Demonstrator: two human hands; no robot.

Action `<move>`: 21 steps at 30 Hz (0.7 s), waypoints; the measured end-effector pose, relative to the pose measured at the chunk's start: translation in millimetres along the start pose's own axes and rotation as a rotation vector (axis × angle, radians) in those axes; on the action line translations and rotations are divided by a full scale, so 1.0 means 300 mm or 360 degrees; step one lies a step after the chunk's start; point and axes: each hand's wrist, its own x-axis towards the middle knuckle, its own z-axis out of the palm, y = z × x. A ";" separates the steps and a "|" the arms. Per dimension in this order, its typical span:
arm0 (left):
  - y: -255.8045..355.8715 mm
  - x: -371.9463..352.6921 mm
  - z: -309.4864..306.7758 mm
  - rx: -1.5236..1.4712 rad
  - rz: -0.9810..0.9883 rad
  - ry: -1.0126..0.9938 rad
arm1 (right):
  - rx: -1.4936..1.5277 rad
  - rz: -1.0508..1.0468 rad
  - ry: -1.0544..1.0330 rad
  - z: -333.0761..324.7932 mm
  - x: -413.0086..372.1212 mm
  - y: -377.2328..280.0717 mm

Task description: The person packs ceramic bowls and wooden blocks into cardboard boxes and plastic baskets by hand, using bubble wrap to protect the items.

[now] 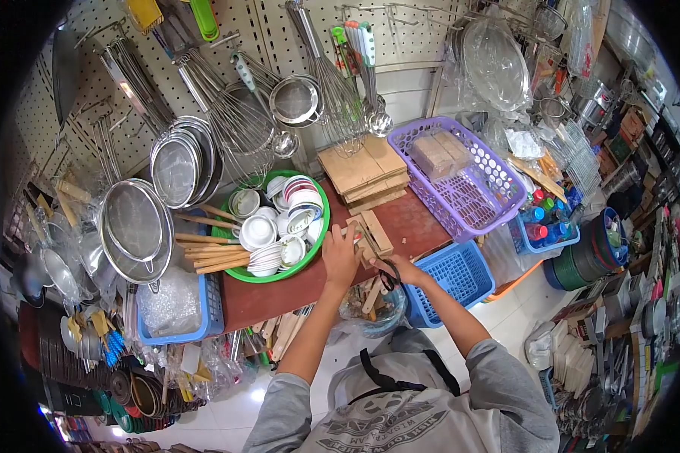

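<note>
A small brown cardboard box (375,232) sits at the front edge of the reddish shelf. My left hand (341,255) is closed on the box's left side, with the fingertips near its top. From the right, my right hand (402,270) grips black-handled scissors (389,275) against the near end of the box. Their blades are mostly hidden. Just left of my left hand stands a green basin (316,255) with small white bowls and cups (259,231) in it. Behind the box is a stack of flat brown cardboard boxes (363,167).
A purple basket (491,215) holding wrapped brown packs stands at the back right, with a blue basket (468,298) below it. Wooden-handled tools (211,253) jut from the basin's left. Strainers (136,226) and whisks (223,113) hang low from the pegboard.
</note>
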 end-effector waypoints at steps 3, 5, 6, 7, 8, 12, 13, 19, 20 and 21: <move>-0.001 -0.002 0.004 -0.0010 -0.0002 0.0023 | -0.0100 0.0017 -0.0064 -0.010 0.010 0.022; -0.001 -0.005 0.004 -0.0036 -0.0010 0.0030 | -0.0139 0.0040 -0.0163 -0.025 0.008 0.035; -0.001 -0.006 0.005 -0.0048 -0.0013 0.0033 | -0.0139 0.0058 -0.0231 -0.035 0.003 0.026; 0.000 -0.009 0.006 -0.0050 -0.0027 0.0034 | -0.0137 0.0076 -0.0298 -0.045 -0.004 0.017; 0.001 -0.010 0.007 -0.0052 -0.0041 0.0037 | -0.0152 0.0103 -0.0333 -0.061 -0.012 0.006; 0.008 -0.027 0.018 -0.0072 -0.0140 0.0098 | -0.0153 0.0233 -0.0454 -0.132 -0.063 -0.069; 0.005 -0.035 0.030 -0.0075 -0.0180 0.0096 | -0.0140 0.0273 -0.0483 -0.151 -0.072 -0.086; 0.023 -0.082 0.071 -0.0103 -0.0371 0.0222 | -0.0142 0.0094 -0.0449 -0.269 -0.106 -0.187; 0.030 -0.086 0.076 -0.0113 -0.0416 0.0261 | -0.0140 0.0068 -0.0429 -0.291 -0.098 -0.198; 0.034 -0.092 0.081 -0.0122 -0.0461 0.0299 | -0.0114 0.0089 -0.0369 -0.306 -0.086 -0.203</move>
